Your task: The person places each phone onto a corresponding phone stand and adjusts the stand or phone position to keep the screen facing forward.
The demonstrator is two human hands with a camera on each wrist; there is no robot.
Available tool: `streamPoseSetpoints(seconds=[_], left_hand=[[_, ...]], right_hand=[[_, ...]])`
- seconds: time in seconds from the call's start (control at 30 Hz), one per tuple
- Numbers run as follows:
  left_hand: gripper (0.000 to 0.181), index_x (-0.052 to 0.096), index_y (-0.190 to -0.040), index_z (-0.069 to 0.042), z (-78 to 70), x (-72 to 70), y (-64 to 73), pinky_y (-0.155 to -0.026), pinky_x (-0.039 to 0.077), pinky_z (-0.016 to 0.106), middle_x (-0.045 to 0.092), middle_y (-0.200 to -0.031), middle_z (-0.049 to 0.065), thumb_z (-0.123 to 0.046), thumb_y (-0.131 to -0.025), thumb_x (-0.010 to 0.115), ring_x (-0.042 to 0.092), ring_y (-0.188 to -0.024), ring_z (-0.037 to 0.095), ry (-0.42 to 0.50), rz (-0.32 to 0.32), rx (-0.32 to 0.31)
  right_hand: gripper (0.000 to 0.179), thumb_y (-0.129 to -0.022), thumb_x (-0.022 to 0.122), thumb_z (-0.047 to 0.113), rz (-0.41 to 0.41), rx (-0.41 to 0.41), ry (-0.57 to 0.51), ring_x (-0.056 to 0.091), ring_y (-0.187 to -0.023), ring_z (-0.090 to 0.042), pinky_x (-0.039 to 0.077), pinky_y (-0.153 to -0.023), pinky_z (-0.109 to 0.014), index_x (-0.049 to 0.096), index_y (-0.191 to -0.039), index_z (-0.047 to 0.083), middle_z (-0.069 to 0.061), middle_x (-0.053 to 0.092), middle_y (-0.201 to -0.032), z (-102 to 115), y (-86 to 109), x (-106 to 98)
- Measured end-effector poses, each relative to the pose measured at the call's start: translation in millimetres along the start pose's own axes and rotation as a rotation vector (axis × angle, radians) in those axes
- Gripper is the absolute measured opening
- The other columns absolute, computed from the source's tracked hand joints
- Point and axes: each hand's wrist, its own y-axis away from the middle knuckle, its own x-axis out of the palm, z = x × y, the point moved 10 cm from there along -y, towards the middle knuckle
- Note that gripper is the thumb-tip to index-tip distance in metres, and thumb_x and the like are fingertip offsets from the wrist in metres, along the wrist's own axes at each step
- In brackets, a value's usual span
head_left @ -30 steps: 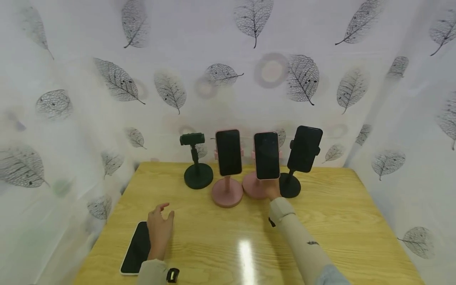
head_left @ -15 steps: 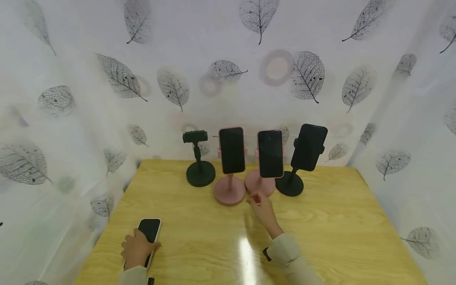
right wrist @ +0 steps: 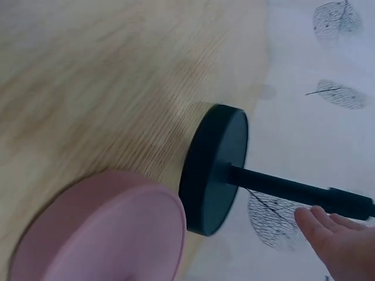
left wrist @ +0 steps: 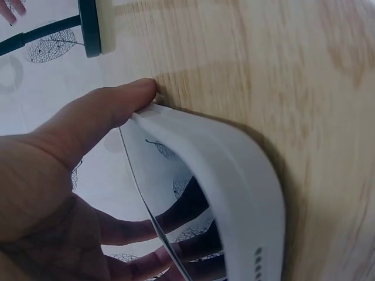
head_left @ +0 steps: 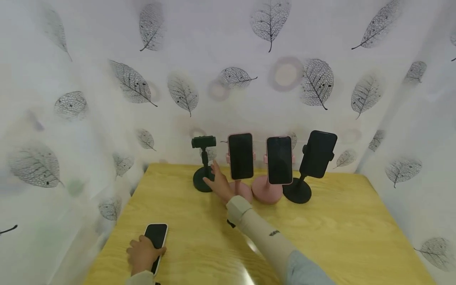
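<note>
My left hand [head_left: 141, 254] grips a white-edged smartphone [head_left: 157, 234] lying dark screen up at the table's left front. In the left wrist view, the thumb presses the white case [left wrist: 246, 164] at one edge, with the fingers across the screen. My right hand [head_left: 221, 185] reaches to the back left, fingers extended, beside a dark green phone stand [head_left: 200, 183] with an unfilled clamp. In the right wrist view, the fingertips [right wrist: 316, 222] are near the stand's post [right wrist: 281, 182]; whether they touch it cannot be told.
Right of the green stand, two pink stands [head_left: 265, 192] and a black stand [head_left: 297, 192] each hold a phone upright. One pink base is partly behind my right wrist. A leaf-printed curtain [head_left: 221, 111] closes off the wooden table's [head_left: 320, 237] back and sides.
My right hand has left the second pink stand and moved left to the green stand. My left hand has come onto the phone and taken hold of it. The view has shifted slightly.
</note>
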Motion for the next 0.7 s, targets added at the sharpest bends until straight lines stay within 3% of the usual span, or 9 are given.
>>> streamPoseSetpoints(seconds=[0.2,0.43,0.53,0.7], left_hand=[[0.086,0.042,-0.105,0.021,1.3,4.3,6.5,-0.069,0.046,0.056,0.044,-0.095,0.042,-0.043,-0.064,0.081,0.047,-0.089,0.056,0.036,-0.035,-0.003],[0.087,0.039,-0.110,0.017,9.2,0.5,8.5,-0.069,0.045,0.058,0.042,-0.097,0.041,-0.041,-0.061,0.083,0.044,-0.096,0.058,0.137,-0.069,-0.043],[0.088,0.037,-0.114,0.017,6.7,-6.2,7.3,-0.073,0.042,0.057,0.042,-0.097,0.041,-0.040,-0.063,0.082,0.043,-0.095,0.056,0.147,-0.115,-0.015],[0.093,0.033,-0.123,0.018,-7.4,-20.9,5.4,-0.075,0.038,0.056,0.041,-0.102,0.042,-0.034,-0.063,0.081,0.041,-0.093,0.055,0.190,-0.242,0.062]], right_hand=[[0.064,-0.092,0.060,0.018,-0.198,-0.007,0.022,0.045,-0.129,-0.034,0.038,-0.105,-0.048,0.028,-0.145,0.004,-0.020,0.044,-0.142,-1.1,-32.7,-2.5],[0.041,-0.094,0.057,0.018,-0.284,-0.006,0.090,0.060,-0.111,-0.030,0.049,-0.093,-0.043,0.048,-0.133,0.007,-0.017,0.058,-0.125,1.0,-48.5,-2.9],[0.039,-0.095,0.056,0.016,-0.238,-0.018,0.108,0.063,-0.105,-0.029,0.051,-0.089,-0.041,0.050,-0.132,0.008,-0.017,0.061,-0.121,5.4,-49.1,3.1],[0.041,-0.096,0.053,0.021,-0.074,-0.020,0.137,0.063,-0.107,-0.026,0.050,-0.091,-0.041,0.047,-0.136,0.012,-0.015,0.061,-0.122,13.5,-39.3,21.7]])
